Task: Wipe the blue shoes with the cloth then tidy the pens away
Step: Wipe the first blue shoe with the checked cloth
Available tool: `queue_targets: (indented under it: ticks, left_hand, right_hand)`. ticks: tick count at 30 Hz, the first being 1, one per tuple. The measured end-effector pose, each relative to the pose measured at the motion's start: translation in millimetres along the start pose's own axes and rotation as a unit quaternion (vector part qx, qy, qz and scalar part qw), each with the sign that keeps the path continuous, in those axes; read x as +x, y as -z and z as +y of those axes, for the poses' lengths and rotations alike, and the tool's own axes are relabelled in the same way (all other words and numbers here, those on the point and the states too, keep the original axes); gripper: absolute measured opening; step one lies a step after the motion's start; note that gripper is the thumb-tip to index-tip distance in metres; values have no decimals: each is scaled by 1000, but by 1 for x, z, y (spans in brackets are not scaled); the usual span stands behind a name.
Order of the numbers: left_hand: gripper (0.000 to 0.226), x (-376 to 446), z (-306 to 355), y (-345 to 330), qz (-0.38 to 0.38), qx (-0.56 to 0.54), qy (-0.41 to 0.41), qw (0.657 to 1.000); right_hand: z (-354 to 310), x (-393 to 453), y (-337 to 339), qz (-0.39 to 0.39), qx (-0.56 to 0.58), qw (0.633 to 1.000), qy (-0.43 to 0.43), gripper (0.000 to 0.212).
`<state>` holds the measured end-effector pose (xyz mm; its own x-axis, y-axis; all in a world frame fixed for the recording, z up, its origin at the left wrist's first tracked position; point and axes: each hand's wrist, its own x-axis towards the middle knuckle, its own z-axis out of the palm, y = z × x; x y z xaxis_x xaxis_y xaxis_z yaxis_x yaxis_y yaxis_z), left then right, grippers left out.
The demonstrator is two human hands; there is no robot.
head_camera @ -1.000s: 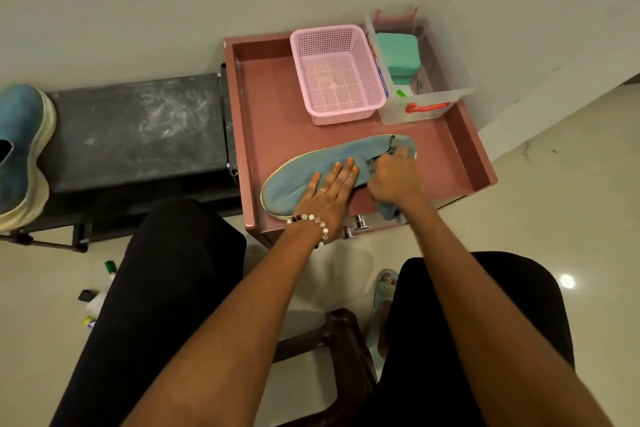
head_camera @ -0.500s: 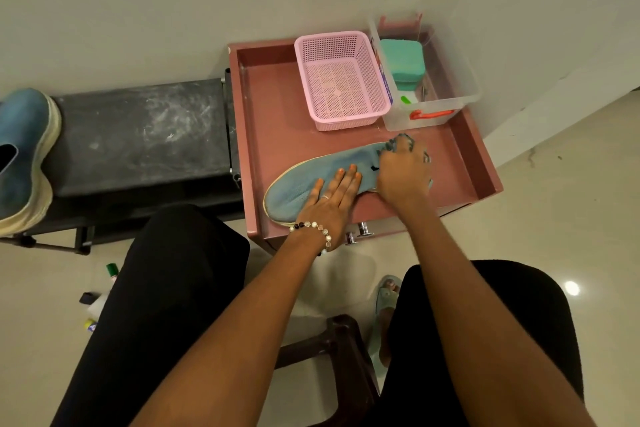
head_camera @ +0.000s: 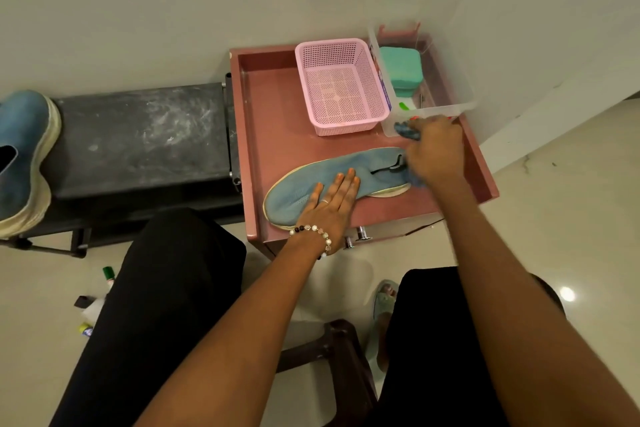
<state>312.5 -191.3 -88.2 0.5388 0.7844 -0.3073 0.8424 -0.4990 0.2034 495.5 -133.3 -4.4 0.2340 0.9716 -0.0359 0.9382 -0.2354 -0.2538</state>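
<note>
Mostly a slip risk: blue shoe (head_camera: 332, 180) lies on its side on the pink desk (head_camera: 277, 107), so a hard rub at the heel could skid it. Left hand (head_camera: 329, 204) presses it, fingers (head_camera: 348, 180) flat. Right hand (head_camera: 433, 149) clenches the cloth (head_camera: 407, 132) at the heel, blurred. Second shoe (head_camera: 20, 156) sits on the dark bench, well apart.

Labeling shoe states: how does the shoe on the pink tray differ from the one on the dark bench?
The tray shoe lies on the pink tray, left hand flat on it, right hand gripping a cloth at its heel. The bench shoe sits untouched on the dark bench, cut off by the frame. Both are blue with pale soles.
</note>
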Motion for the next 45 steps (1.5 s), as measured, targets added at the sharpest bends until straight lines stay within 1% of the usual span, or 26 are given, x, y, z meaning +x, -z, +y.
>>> queue_targets:
  ticks: [1, 3, 6, 9, 11, 13, 14, 15, 16, 17, 19, 20, 21, 24, 26, 29, 32, 35, 36, 37, 38, 39, 41, 42, 43, 45]
  left_hand:
    - [95, 0, 0, 0, -1, 5, 2, 1000]
    - [93, 1, 0, 1, -8, 11, 7, 1000]
    - [89, 2, 1, 1, -15, 20, 6, 1000]
    - [90, 1, 2, 0, -11, 25, 10, 1000]
    - [91, 0, 1, 0, 1, 29, 10, 1000]
    - [92, -1, 2, 0, 2, 17, 7, 1000]
    - [93, -2, 2, 0, 4, 13, 6, 1000]
    - [93, -3, 2, 0, 9, 13, 8, 1000]
    - [94, -3, 2, 1, 12, 13, 9, 1000]
    - [94, -3, 2, 2, 11, 11, 10, 1000]
    - [93, -2, 2, 1, 7, 14, 11, 1000]
    - [92, -2, 3, 1, 6, 18, 12, 1000]
    - [91, -2, 4, 1, 5, 23, 13, 1000]
    - [89, -2, 4, 3, 0, 32, 16, 999]
    - [88, -1, 4, 4, -8, 35, 20, 999]
    - [87, -2, 6, 6, -19, 42, 24, 999]
    - [86, -2, 6, 5, -10, 42, 25, 999]
    - [86, -3, 4, 6, -15, 37, 15, 999]
    - [88, -3, 4, 5, -14, 32, 11, 999]
    - [89, -3, 3, 4, -11, 28, 8, 1000]
    - [91, -3, 3, 3, -8, 26, 7, 1000]
    - [92, -3, 2, 2, -5, 27, 6, 1000]
    - [91, -2, 2, 4, -1, 26, 9, 1000]
    - [91, -2, 3, 5, 0, 30, 9, 1000]
    - [89, -5, 3, 7, 2, 35, 9, 999]
    - [79, -15, 1, 1, 31, 47, 27, 998]
  right_hand:
    - [-11, -7, -18, -30, -69, 997, -3, 36]
    - [-37, -23, -44, -92, -140, 985, -44, 36]
    - [-61, -35, -54, -94, -153, 982, -62, 36]
    - [-48, -30, -50, -87, -152, 985, -1, 35]
    - [-31, -25, -45, -114, -159, 976, 91, 34]
    - [-10, -23, -30, -161, -95, 966, 181, 34]
    - [-1, -20, -14, -186, -19, 965, 186, 37]
    - [5, -15, 3, -211, 65, 963, 157, 41]
    - [7, -10, 20, -208, 132, 963, 107, 46]
    - [8, -4, 32, -170, 184, 966, 55, 49]
    - [10, 11, 36, -47, 234, 971, -23, 47]
    - [6, 15, 31, -9, 217, 976, -34, 44]
    - [0, 15, 21, -7, 178, 984, -24, 40]
    - [-25, 0, -23, -77, -32, 996, 17, 31]
    - [-40, -11, -42, -78, -130, 988, 16, 32]
    - [-43, -9, -46, -72, -137, 988, 24, 33]
    - [-29, -9, -43, -87, -120, 982, 122, 32]
    - [-10, -18, -27, -178, -37, 964, 192, 36]
    - [-4, -17, -15, -212, 7, 959, 190, 38]
    - [-1, -13, 0, -234, 60, 957, 161, 41]
    - [0, -9, 16, -232, 122, 959, 106, 44]
    - [0, -6, 30, -195, 187, 962, 44, 45]
    - [-3, 3, 42, -57, 274, 960, -32, 44]
    - [-7, 6, 41, -10, 275, 961, -40, 41]
    - [-13, 7, 34, 3, 246, 969, -36, 37]
    - [-25, 7, 9, -34, 145, 989, -13, 29]
